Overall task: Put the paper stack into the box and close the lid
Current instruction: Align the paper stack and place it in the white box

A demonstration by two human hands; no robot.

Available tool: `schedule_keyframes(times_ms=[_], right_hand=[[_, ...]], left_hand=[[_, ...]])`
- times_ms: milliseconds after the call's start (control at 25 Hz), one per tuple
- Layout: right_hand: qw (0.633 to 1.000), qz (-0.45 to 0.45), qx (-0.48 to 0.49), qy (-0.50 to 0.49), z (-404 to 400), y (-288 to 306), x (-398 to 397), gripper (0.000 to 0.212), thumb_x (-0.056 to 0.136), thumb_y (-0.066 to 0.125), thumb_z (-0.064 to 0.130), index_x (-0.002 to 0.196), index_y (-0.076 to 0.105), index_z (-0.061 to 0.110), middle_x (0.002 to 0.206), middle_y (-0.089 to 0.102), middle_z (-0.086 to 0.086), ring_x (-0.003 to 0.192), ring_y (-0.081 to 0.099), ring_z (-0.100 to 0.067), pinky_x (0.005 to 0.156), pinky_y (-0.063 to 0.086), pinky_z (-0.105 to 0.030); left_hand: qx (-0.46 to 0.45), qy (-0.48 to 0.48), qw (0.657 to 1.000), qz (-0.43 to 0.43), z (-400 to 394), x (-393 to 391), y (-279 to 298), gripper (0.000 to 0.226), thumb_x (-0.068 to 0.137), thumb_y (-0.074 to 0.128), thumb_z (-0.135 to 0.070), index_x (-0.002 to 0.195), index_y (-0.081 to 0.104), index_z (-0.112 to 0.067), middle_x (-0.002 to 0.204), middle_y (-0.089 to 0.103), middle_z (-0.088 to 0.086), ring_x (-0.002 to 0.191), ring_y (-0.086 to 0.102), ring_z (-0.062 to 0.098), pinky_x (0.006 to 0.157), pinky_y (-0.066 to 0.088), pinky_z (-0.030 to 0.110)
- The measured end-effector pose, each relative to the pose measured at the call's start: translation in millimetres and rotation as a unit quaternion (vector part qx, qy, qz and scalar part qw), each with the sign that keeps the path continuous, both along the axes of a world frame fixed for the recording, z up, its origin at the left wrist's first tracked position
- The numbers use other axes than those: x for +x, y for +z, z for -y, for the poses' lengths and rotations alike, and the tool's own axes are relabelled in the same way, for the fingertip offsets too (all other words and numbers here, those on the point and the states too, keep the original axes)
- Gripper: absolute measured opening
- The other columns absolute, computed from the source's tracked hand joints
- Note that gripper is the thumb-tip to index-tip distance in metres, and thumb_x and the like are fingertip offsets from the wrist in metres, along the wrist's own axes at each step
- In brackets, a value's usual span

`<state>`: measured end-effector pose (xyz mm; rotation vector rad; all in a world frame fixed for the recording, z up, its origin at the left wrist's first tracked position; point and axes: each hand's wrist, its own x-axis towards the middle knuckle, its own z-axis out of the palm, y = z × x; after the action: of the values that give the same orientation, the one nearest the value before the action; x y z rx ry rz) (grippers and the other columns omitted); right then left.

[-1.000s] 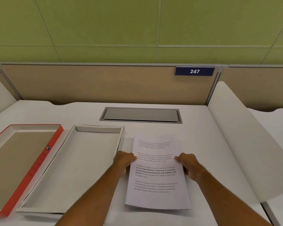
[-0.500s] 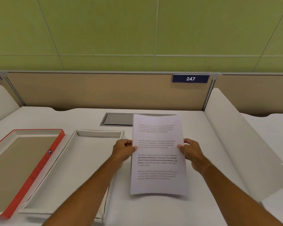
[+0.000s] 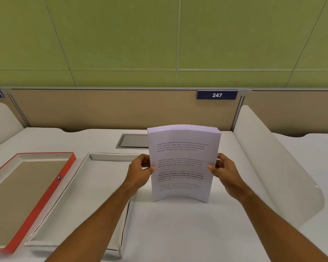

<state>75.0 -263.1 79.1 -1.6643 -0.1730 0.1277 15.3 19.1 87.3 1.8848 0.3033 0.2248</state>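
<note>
Paper stack (image 3: 182,163) stands upright on its bottom edge on the white counter (image 3: 178,229), printed side facing the camera, slightly bowed. Left hand (image 3: 140,171) is clamped on its left edge, right hand (image 3: 223,171) on its right edge, thumbs in front. White box (image 3: 80,195) lies open just left of the stack, nothing in it. Red-rimmed lid (image 3: 51,188) lies inside-up beside the box, further left.
</note>
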Motion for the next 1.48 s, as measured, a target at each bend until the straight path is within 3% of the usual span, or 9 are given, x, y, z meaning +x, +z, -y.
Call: schedule_keyframes(times_ms=[240, 360, 520, 640, 800, 960, 1080, 1200, 1480], right_hand=[[0.993, 0.063, 0.098, 0.009, -22, 50, -5, 0.035, 0.074, 0.059, 0.018, 0.108, 0.068, 0.011, 0.090, 0.075, 0.001, 0.077, 0.070, -0.013, 0.061, 0.056, -0.022], [0.986, 0.093, 0.131, -0.054, -36, 74, -4, 0.022, 0.080, 0.057, 0.029, 0.077, 0.064, 0.009, 0.070, 0.063, 0.004, 0.061, 0.057, -0.010, 0.056, 0.044, -0.023], [0.982, 0.076, 0.115, -0.126, -46, 82, 1, 0.055, 0.080, 0.050, 0.049, 0.068, 0.046, -0.004, 0.068, 0.048, -0.010, 0.064, 0.043, -0.021, 0.064, 0.028, -0.034], [0.979, 0.061, 0.079, -0.178, -51, 85, 2, 0.035, 0.075, 0.052, 0.041, 0.056, 0.039, 0.014, 0.058, 0.045, -0.001, 0.059, 0.040, -0.019, 0.061, 0.030, -0.033], [0.985, 0.067, 0.090, -0.129, -44, 81, 3, 0.035, 0.082, 0.051, 0.045, 0.061, 0.042, 0.018, 0.065, 0.048, -0.001, 0.062, 0.044, -0.018, 0.060, 0.034, -0.032], [0.993, 0.084, 0.081, -0.005, -15, 50, -4, 0.023, 0.083, 0.060, 0.026, 0.102, 0.069, 0.016, 0.093, 0.074, 0.000, 0.080, 0.069, -0.013, 0.064, 0.057, -0.025], [0.998, 0.063, 0.007, -0.011, 1, 23, -5, 0.030, 0.082, 0.069, 0.002, 0.112, 0.068, 0.008, 0.105, 0.076, -0.005, 0.094, 0.072, -0.025, 0.080, 0.062, -0.035], [0.996, 0.079, -0.039, -0.023, 3, 19, -4, 0.030, 0.085, 0.071, 0.001, 0.112, 0.069, 0.013, 0.107, 0.075, -0.004, 0.095, 0.072, -0.025, 0.080, 0.061, -0.035], [0.996, 0.086, -0.033, -0.018, 2, 15, -4, 0.025, 0.084, 0.074, 0.008, 0.107, 0.068, 0.017, 0.104, 0.075, 0.000, 0.092, 0.072, -0.017, 0.068, 0.060, -0.020]], left_hand=[[-0.171, -0.039, 0.982, 0.077, 15, 13, 50, 0.042, 0.062, 0.064, -0.010, 0.103, 0.063, -0.001, 0.092, 0.071, 0.011, 0.079, 0.067, 0.022, 0.066, 0.055, 0.031], [-0.224, -0.019, 0.965, 0.132, 26, 19, 70, 0.023, 0.072, 0.066, -0.027, 0.087, 0.063, -0.009, 0.078, 0.066, 0.006, 0.067, 0.062, 0.018, 0.057, 0.048, 0.027], [-0.240, 0.036, 0.962, 0.122, 31, 23, 75, 0.036, 0.083, 0.057, -0.043, 0.055, 0.045, -0.024, 0.058, 0.049, -0.007, 0.055, 0.045, 0.014, 0.052, 0.032, 0.027], [-0.220, 0.088, 0.966, 0.099, 35, 27, 78, 0.033, 0.081, 0.054, -0.038, 0.054, 0.041, -0.023, 0.058, 0.046, -0.007, 0.053, 0.043, 0.013, 0.052, 0.031, 0.027], [-0.198, 0.054, 0.973, 0.105, 30, 25, 77, 0.039, 0.086, 0.052, -0.046, 0.056, 0.044, -0.022, 0.057, 0.049, -0.008, 0.054, 0.044, 0.013, 0.049, 0.035, 0.023], [-0.147, -0.018, 0.980, 0.130, 9, 10, 49, 0.046, 0.081, 0.061, -0.041, 0.086, 0.055, 0.004, 0.084, 0.059, 0.013, 0.077, 0.053, 0.025, 0.070, 0.044, 0.039], [-0.032, -0.028, 0.995, 0.089, -1, -2, 26, 0.013, 0.083, 0.071, -0.013, 0.091, 0.061, -0.015, 0.095, 0.069, 0.003, 0.089, 0.065, 0.024, 0.073, 0.053, 0.023], [0.030, -0.012, 0.996, 0.078, -3, 1, 25, 0.019, 0.082, 0.074, -0.012, 0.092, 0.061, -0.021, 0.095, 0.069, -0.002, 0.089, 0.066, 0.018, 0.070, 0.049, 0.013], [0.045, -0.015, 0.995, 0.085, -12, 2, 23, 0.021, 0.081, 0.075, -0.018, 0.097, 0.062, -0.023, 0.094, 0.069, -0.009, 0.088, 0.067, 0.011, 0.074, 0.049, 0.015]])
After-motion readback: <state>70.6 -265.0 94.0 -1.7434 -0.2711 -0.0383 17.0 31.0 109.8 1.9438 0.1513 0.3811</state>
